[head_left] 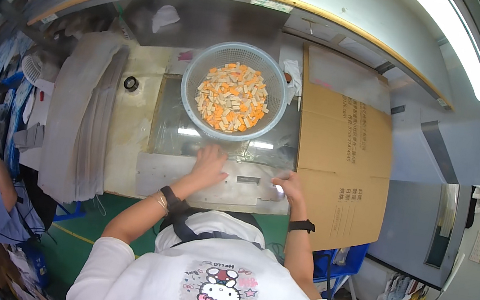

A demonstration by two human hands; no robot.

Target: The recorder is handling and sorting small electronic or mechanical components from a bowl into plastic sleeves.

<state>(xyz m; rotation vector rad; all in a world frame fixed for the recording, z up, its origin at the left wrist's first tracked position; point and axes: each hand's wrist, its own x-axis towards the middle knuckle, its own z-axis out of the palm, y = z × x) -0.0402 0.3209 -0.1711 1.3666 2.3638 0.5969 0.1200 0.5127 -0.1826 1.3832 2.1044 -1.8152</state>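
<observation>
A flat metal plate with a rectangular slot lies along the near edge of the work table. My left hand rests on its upper left part, the thumb held apart from the fingers and nothing visible in the grasp. At the plate's right end, my right hand is closed, fingers curled in toward the thumb. A small bright spot shows by the fingertips; whether it is an object or glare, I cannot make out. Beyond both hands stands a round grey-blue plastic basket holding many small orange and beige blocks.
A stack of greyish sheets lies on the left. Beside it sits a small dark round object. Flattened cardboard covers the right side, with a blue crate below. A shelf edge crosses the back. Another person is at far left.
</observation>
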